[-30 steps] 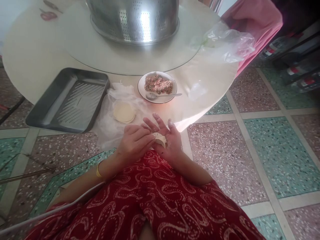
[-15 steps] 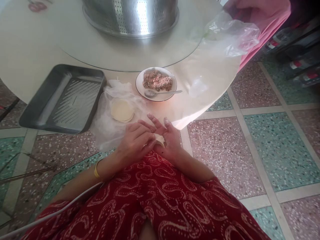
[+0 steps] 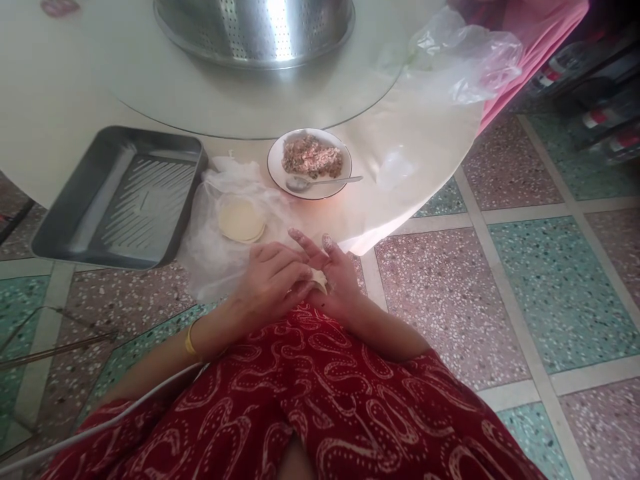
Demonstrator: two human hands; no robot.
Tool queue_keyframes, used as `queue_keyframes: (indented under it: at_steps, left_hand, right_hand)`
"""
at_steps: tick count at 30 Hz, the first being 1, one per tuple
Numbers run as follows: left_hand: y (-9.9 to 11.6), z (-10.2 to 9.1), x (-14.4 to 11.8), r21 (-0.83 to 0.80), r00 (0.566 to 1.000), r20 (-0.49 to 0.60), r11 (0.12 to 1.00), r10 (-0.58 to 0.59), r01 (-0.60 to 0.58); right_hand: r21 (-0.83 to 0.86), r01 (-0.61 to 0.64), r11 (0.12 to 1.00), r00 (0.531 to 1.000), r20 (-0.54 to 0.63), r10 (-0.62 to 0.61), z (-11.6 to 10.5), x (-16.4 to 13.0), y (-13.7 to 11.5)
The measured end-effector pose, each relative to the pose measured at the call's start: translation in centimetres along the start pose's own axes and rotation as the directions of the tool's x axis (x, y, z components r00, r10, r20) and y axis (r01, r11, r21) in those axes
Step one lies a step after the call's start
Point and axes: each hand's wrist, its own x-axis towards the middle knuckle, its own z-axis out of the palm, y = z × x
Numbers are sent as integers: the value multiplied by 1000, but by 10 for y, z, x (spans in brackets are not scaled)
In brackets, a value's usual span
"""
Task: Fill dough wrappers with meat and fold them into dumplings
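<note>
While my left hand pinches the folded dough, my right hand lies spread beneath it, nearer and right of the dough rounds. Working remotely, I judge it soft, light, easily torn: best held gently by its rim.

Dough piece: partly covered by left hand
Right hand: some fingers behind left
Dough rounds: lower ones mostly hidden, count unclear
Perforated steel pot: top cut off
Reddish item: cut off, blurred
Bottles: dim, labels unreadable
</note>
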Motion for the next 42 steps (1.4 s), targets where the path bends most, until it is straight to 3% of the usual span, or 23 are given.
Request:
queue_keyframes:
  at_steps: [3, 7, 11, 17, 28, 35, 42]
  left_hand:
    - [1, -6, 4, 43, 996, 19, 996, 82, -83]
    - [2, -9, 9, 79, 986, 63, 984, 155, -160]
    - [3, -5, 10, 48, 981, 93, 983, 171, -176]
    - [3, -5, 8, -17, 989, 110, 995, 97, -96]
    - [3, -6, 9, -30, 985, 134, 994, 113, -110]
    - [1, -3, 11, -39, 962, 192, 981, 196, -192]
    - [1, -8, 20, -82, 921, 326, 977, 213, -197]
  right_hand:
    - [74, -183, 980, 981, 72, 178, 1, 1, -2]
    - [226, -284, 932, 959, 54, 279, 3, -1, -4]
    - [279, -301, 912, 953, 57, 297, -1, -2, -4]
    - [282, -297, 912, 955, 63, 291, -5, -1, -2]
    - [254, -271, 929, 963, 67, 262, -5, -2, -3]
    - [244, -311, 919, 950, 48, 308, -8, -1, -2]
    - [256, -287, 923, 957, 44, 285, -5, -1, -1]
